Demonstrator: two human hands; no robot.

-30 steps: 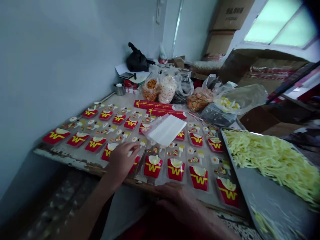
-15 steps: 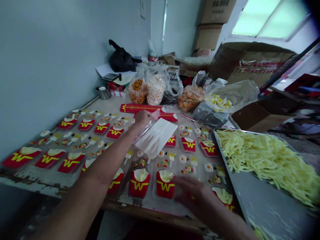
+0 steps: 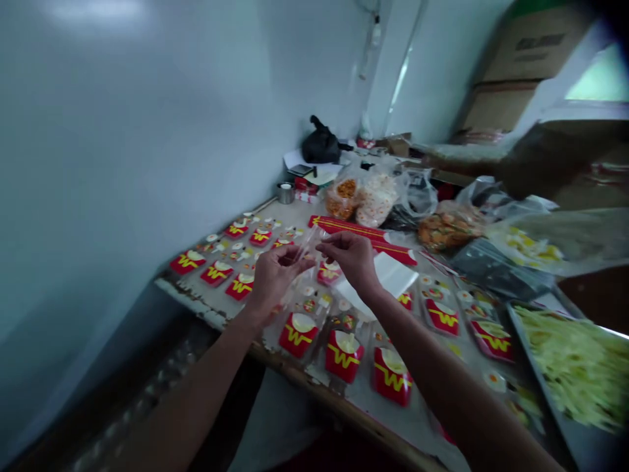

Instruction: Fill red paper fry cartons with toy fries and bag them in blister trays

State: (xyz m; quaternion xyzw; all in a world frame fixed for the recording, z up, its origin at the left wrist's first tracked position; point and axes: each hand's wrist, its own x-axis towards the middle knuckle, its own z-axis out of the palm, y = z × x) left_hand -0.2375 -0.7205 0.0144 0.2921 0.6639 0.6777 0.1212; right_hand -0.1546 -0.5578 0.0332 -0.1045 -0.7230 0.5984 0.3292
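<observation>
My left hand [image 3: 276, 274] pinches a clear plastic bag [image 3: 309, 242] over the middle of the table. Fingertips of my right hand [image 3: 351, 259] are closed at the bag's right edge; the thin film between them is hard to make out. Below the hands lie rows of clear blister trays holding red fries cartons [image 3: 344, 354] with a yellow W, toy fries in their tops, and small toy foods such as fried eggs and burgers. Under my right wrist rests a white flat stack [image 3: 393, 275]. Behind it are long red stacks of flat cartons [image 3: 344, 226].
At right, a metal tray [image 3: 540, 387] holds a heap of pale yellow toy fries [image 3: 580, 354]. Clear bags of small toy pieces [image 3: 378, 200] stand at the back, near a black bag [image 3: 320, 144] and a metal cup [image 3: 285, 193]. Cardboard boxes [image 3: 528, 46] are piled behind.
My view has swung left. My right hand has risen from the table's front edge to the clear bag. The left hand has drawn the bag away from the white stack.
</observation>
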